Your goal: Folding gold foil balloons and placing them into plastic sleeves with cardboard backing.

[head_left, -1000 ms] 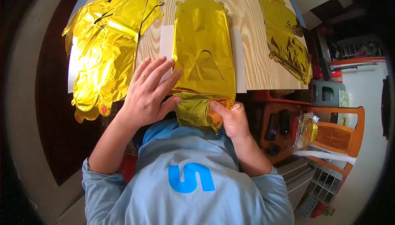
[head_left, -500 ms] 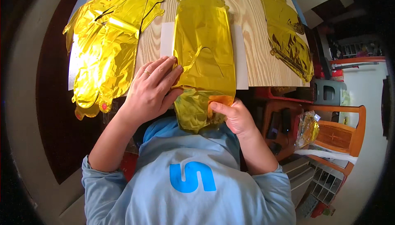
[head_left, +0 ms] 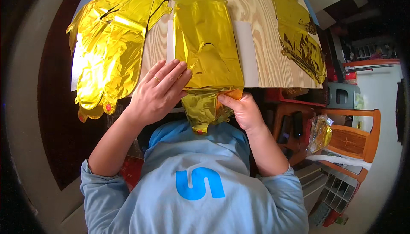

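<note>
Foil piece (head_left: 207,33) at the middle of our surface (head_left: 269,67)
We have a foil stack (head_left: 109,63) to its left, a foil pile (head_left: 297,33) to its right and a flat sheet (head_left: 247,56) under it. The foil piece's near end passes over the edge, between our left hand (head_left: 160,88) and right hand (head_left: 244,111). Right of the surface stands a chair (head_left: 352,144) bearing a plastic bag (head_left: 319,136).
</note>
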Tool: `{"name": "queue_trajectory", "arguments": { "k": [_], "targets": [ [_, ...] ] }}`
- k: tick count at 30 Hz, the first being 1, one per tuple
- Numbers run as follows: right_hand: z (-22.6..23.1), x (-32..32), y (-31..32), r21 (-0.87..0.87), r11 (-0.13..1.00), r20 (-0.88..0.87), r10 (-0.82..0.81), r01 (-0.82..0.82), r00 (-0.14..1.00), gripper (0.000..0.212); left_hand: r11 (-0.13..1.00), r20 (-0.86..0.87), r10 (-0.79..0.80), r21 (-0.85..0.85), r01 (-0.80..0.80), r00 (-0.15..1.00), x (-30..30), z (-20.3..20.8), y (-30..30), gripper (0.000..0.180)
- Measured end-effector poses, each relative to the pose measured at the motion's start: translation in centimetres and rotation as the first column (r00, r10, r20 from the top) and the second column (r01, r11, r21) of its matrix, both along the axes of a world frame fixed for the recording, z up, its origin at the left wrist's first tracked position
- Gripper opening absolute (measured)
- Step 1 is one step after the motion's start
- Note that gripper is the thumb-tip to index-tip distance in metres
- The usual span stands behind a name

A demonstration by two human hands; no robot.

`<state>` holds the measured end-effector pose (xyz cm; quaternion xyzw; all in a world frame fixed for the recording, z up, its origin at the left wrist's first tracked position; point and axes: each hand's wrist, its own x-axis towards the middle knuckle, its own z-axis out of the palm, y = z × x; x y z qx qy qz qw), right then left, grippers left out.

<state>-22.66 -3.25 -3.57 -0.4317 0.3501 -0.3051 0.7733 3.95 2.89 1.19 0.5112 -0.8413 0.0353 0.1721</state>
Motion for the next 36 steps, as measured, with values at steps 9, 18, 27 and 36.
{"name": "queue_trajectory", "arguments": {
  "k": [9,18,27,36],
  "targets": [
    [-0.1,0.4,0.2,0.051,0.998,0.110,-0.041,0.035,0.993,0.032,0.996,-0.149,0.075,0.049,-0.068,0.986,-0.3,0.4,-0.3,0.063],
    [0.0,0.0,-0.2,0.066,0.998,0.058,0.005,-0.009,0.998,0.037,0.997,-0.012,0.067,0.043,-0.067,0.998,-0.5,0.4,-0.1,0.061],
    [-0.3,-0.2,-0.1,-0.005,1.000,0.035,0.010,-0.010,0.999,0.033,0.997,-0.042,0.071,0.007,-0.070,0.997,-1.0,0.2,0.1,0.067],
    [-0.3,-1.0,0.1,-0.047,0.997,-0.022,0.052,-0.053,0.998,0.031,0.993,-0.002,0.067,-0.094,-0.067,0.998,-1.2,-0.9,0.7,0.064]
  ]
}}
